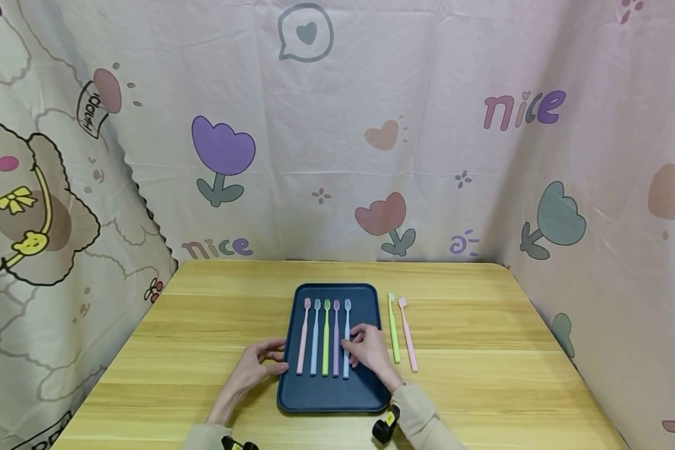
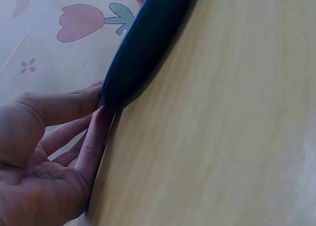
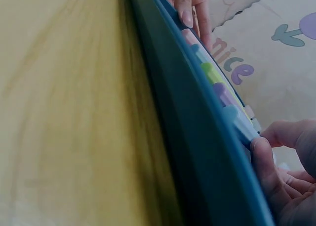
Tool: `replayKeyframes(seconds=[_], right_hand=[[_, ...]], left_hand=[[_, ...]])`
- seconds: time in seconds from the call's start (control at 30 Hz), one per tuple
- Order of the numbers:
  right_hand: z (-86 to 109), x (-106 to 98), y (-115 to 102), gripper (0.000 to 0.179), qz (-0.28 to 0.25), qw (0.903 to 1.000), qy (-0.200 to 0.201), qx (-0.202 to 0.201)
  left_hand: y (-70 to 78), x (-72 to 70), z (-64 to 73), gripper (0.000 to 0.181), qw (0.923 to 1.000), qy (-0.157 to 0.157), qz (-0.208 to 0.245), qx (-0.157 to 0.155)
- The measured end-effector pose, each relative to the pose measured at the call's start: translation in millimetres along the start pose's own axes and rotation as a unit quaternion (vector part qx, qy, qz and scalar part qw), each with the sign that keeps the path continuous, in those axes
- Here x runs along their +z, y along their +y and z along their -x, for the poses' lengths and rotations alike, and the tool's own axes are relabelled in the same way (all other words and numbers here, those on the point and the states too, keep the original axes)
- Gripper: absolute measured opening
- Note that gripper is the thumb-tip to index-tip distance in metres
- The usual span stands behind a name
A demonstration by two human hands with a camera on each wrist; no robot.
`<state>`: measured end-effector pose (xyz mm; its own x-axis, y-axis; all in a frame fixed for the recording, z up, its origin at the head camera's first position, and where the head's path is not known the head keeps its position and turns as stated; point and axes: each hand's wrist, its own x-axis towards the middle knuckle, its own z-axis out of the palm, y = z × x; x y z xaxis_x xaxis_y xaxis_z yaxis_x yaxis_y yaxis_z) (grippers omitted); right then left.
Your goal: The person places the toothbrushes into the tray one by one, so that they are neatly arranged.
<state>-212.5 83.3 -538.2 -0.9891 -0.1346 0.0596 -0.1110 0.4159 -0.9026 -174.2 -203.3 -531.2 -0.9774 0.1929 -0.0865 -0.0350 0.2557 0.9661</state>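
My right hand pinches the handle of the rightmost light-blue toothbrush between thumb and fingers, inside a dark blue tray. Left of it lies a row: a purple toothbrush, a green toothbrush, another light-blue toothbrush and a pink toothbrush, heads toward the far side. My left hand grips the tray's left edge; in the left wrist view its fingertips meet at the rim. The right wrist view shows the thumb against the light-blue handle.
On the wooden table, right of the tray, lie a second green toothbrush and a second pink toothbrush. A patterned curtain hangs behind the table and along its sides.
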Motion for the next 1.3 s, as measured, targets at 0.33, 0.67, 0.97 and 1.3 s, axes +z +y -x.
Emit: replayKeyframes(seconds=[0.33, 0.67, 0.97, 1.3], right_hand=[[3.0, 0.6, -0.3, 0.031, -0.009, 0.9999, 0.001, -0.010], [7.0, -5.8, 2.7, 0.037, -0.045, 0.9977, -0.038, -0.035], [6.9, -7.0, 2.6, 0.039, -0.054, 0.9971, -0.043, -0.033], [7.3, -6.5, 2.8, 0.040, -0.055, 0.9971, -0.042, -0.033]], left_hand=[[0.3, -0.5, -0.4, 0.062, 1.0000, -0.002, 0.000, 0.006], [2.1, -0.3, -0.1, 0.062, 1.0000, 0.000, -0.003, 0.009], [1.8, 0.4, 0.1, 0.062, 1.0000, -0.004, 0.001, 0.009], [1.5, 0.4, 0.7, 0.062, 1.0000, -0.003, 0.002, 0.009]])
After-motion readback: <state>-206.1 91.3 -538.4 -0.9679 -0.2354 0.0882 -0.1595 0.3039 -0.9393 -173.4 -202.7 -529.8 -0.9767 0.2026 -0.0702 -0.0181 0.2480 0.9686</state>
